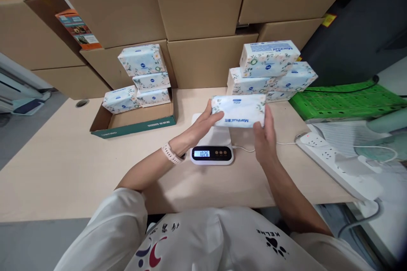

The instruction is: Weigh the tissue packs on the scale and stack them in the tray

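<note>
A white floral tissue pack (239,110) lies on the white digital scale (212,149), whose display shows digits. My left hand (200,125) grips the pack's left end, a pale watch on that wrist. My right hand (265,135) holds its right end, fingers closed on the edge. Three more packs are stacked just behind it at the right (270,70). Several packs sit in and above a shallow cardboard tray (133,125) at the left.
Large cardboard boxes (197,8) wall off the back of the wooden table (63,169). A green plastic crate (343,101) lies at the right, with a white power strip (330,156) and cables near the table's right edge.
</note>
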A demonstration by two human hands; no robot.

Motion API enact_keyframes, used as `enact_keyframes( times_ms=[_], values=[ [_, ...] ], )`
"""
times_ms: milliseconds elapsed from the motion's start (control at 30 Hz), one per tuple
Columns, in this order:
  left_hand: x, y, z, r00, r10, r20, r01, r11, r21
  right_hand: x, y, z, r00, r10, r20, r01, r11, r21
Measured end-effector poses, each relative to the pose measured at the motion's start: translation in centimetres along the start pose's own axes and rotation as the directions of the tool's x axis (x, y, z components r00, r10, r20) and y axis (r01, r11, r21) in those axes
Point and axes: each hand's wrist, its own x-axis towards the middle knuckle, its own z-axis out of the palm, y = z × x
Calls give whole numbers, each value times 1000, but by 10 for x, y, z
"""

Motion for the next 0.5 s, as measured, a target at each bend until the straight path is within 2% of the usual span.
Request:
enact_keyframes(
  times_ms=[100,167,300,367,467,500],
  values=[
    [21,22,31,986,120,115,-123,992,16,21,-8,-21,969,-125,-211,128,992,-1],
    [30,37,53,968,185,171,-193,980,36,39,-14,-36,943,-122,-310,157,983,92],
    [41,55,85,960,146,238,-175,979,105,86,-31,-77,918,182,-353,-19,907,420],
    [46,58,90,961,115,251,-144,984,102,115,-40,-106,892,245,-379,-58,895,443],
    [58,54,84,979,123,163,-140,985,97,168,-49,-157,888,118,-444,18,956,292],
    [65,53,78,984,137,114,-149,984,101,188,-49,-172,869,93,-486,25,973,231]
  ],
)
